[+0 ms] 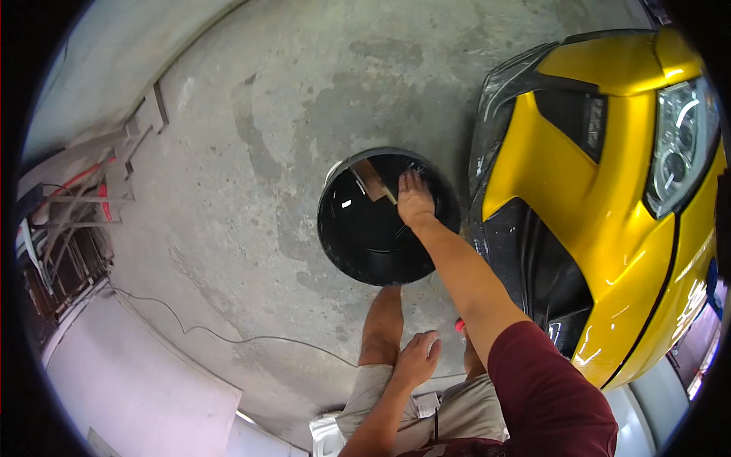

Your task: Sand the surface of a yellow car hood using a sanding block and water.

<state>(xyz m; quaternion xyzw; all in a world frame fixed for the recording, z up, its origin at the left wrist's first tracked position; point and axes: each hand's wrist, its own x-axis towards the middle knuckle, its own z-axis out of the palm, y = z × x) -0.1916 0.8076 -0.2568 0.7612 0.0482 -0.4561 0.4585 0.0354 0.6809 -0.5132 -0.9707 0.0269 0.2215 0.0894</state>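
The right hand is reaching into a black tub, fingers stretching out over dark liquid. The tub is sitting mid-floor, a yellow car standing at its three o'clock. At six o'clock, the left hand is resting loosely open.

A yellow car front with a clear headlight fills the right side. A stained gray concrete floor spreads leftward, crossed by a thin dark cable; cluttered metal pieces lie at far left.
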